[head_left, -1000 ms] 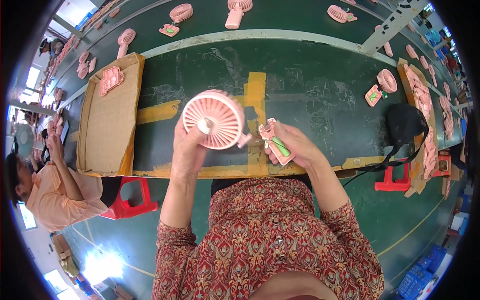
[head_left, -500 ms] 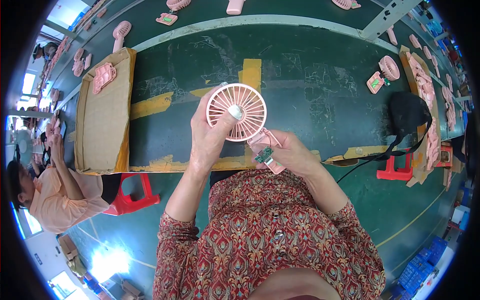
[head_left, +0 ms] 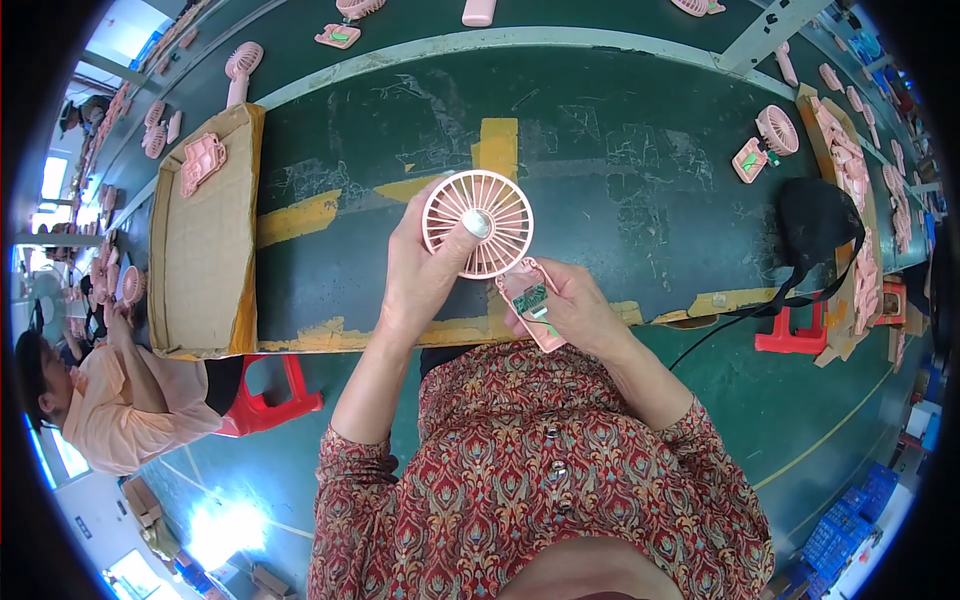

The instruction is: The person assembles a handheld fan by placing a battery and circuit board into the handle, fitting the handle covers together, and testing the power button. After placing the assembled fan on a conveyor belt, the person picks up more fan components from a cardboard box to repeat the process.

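A scuffed worktop [head_left: 620, 240] stands on a green workshop floor [head_left: 740, 420]. Above its near edge, the left hand [head_left: 420, 275] grips a round, slatted pink fan head [head_left: 503, 226]; the right hand [head_left: 583, 308] holds its open handle [head_left: 549, 344] (circuit board [head_left: 529, 297] showing).

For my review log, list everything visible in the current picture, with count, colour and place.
tabletop: one, dark green with yellow tape, centre
round slatted fan head: one, pink with silvery hub, held at centre
open plastic handle shell: one, pink with green circuit board, held just below the fan head
shallow cardboard box: one, brown, table's left
moulded plastic piece: one, pink, inside that box
opened handheld fan: one, pink and green, table's right
strapped cloth item: one, black, right
plastic stools: at least two, red, left and right
stacked crates: several, blue, lower right
co-worker: one, pale orange shirt, left
left hand: one, bare, gripping the fan head
right hand: one, bare, gripping the shell
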Demonstrator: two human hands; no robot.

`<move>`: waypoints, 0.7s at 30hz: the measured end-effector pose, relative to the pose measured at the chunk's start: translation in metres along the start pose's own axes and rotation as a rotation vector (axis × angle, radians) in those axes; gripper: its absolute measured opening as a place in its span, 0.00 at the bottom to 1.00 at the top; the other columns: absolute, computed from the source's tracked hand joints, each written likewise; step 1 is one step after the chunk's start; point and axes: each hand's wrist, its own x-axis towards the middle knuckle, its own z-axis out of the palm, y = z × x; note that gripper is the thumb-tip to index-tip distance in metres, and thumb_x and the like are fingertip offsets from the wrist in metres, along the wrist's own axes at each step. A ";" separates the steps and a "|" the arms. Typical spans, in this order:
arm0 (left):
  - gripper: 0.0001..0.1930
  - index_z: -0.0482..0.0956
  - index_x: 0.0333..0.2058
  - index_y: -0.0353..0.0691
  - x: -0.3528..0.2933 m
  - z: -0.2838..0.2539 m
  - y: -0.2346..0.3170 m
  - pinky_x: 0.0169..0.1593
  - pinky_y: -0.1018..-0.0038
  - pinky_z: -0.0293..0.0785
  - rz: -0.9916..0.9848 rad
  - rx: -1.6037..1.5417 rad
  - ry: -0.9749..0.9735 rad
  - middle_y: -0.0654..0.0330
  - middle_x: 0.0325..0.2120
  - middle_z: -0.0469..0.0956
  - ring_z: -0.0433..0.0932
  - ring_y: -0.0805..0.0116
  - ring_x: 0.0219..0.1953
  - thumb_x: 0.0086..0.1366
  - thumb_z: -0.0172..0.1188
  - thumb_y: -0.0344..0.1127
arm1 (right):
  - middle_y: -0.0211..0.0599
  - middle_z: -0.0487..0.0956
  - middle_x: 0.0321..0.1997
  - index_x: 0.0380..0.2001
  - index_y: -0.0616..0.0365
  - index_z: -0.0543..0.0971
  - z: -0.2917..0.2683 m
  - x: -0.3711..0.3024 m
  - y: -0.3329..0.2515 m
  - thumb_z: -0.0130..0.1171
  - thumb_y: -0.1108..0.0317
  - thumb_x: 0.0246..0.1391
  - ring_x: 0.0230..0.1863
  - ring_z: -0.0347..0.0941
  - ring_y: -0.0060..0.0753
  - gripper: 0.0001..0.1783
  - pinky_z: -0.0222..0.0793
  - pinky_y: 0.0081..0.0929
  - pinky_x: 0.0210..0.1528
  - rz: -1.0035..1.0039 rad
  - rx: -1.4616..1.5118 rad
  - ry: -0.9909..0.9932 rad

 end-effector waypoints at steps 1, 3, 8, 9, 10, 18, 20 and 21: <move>0.27 0.66 0.51 0.30 0.002 0.002 -0.002 0.50 0.70 0.69 0.133 0.263 0.090 0.51 0.45 0.73 0.74 0.63 0.46 0.56 0.63 0.37 | 0.37 0.78 0.28 0.41 0.64 0.73 -0.001 0.002 0.004 0.41 0.73 0.60 0.28 0.76 0.24 0.12 0.74 0.22 0.32 0.011 0.031 0.047; 0.25 0.69 0.49 0.34 -0.004 0.002 0.005 0.50 0.67 0.69 0.430 0.633 0.164 0.48 0.45 0.72 0.74 0.55 0.46 0.51 0.64 0.29 | 0.38 0.78 0.28 0.41 0.65 0.72 -0.006 0.006 0.004 0.42 0.72 0.60 0.27 0.76 0.24 0.12 0.74 0.22 0.31 0.061 0.059 0.095; 0.16 0.78 0.38 0.36 -0.024 0.020 0.008 0.42 0.69 0.74 0.478 0.500 -0.134 0.54 0.35 0.78 0.78 0.59 0.39 0.47 0.66 0.24 | 0.39 0.77 0.29 0.40 0.68 0.71 -0.010 0.015 0.013 0.45 0.70 0.59 0.27 0.76 0.25 0.11 0.75 0.22 0.30 0.140 0.161 0.208; 0.16 0.78 0.38 0.36 -0.024 0.022 0.003 0.41 0.69 0.74 0.499 0.547 -0.159 0.53 0.35 0.78 0.78 0.58 0.38 0.48 0.66 0.24 | 0.40 0.77 0.30 0.40 0.68 0.71 -0.007 0.015 0.010 0.45 0.69 0.59 0.27 0.76 0.26 0.12 0.76 0.22 0.29 0.122 0.182 0.224; 0.15 0.77 0.38 0.36 -0.022 0.023 -0.003 0.40 0.69 0.75 0.509 0.560 -0.176 0.52 0.36 0.77 0.78 0.57 0.37 0.48 0.65 0.24 | 0.40 0.77 0.30 0.40 0.68 0.71 -0.008 0.015 0.013 0.45 0.69 0.59 0.27 0.76 0.26 0.12 0.76 0.22 0.29 0.126 0.184 0.226; 0.13 0.75 0.40 0.33 -0.020 0.026 -0.005 0.40 0.70 0.74 0.322 0.514 -0.192 0.51 0.38 0.74 0.77 0.56 0.37 0.53 0.60 0.22 | 0.38 0.76 0.33 0.41 0.66 0.70 -0.015 0.018 0.016 0.44 0.68 0.60 0.32 0.76 0.26 0.12 0.76 0.22 0.33 0.148 0.227 0.139; 0.12 0.74 0.40 0.32 -0.021 0.026 -0.006 0.40 0.70 0.74 0.292 0.510 -0.190 0.50 0.37 0.74 0.77 0.56 0.37 0.55 0.58 0.21 | 0.39 0.76 0.35 0.41 0.65 0.70 -0.015 0.016 0.013 0.44 0.67 0.61 0.33 0.76 0.27 0.13 0.76 0.23 0.34 0.162 0.275 0.143; 0.12 0.73 0.40 0.31 -0.021 0.024 -0.007 0.40 0.70 0.74 0.285 0.516 -0.196 0.50 0.38 0.74 0.77 0.57 0.37 0.56 0.57 0.21 | 0.39 0.76 0.37 0.42 0.65 0.70 -0.014 0.014 0.011 0.44 0.66 0.61 0.34 0.76 0.28 0.13 0.76 0.23 0.35 0.174 0.320 0.146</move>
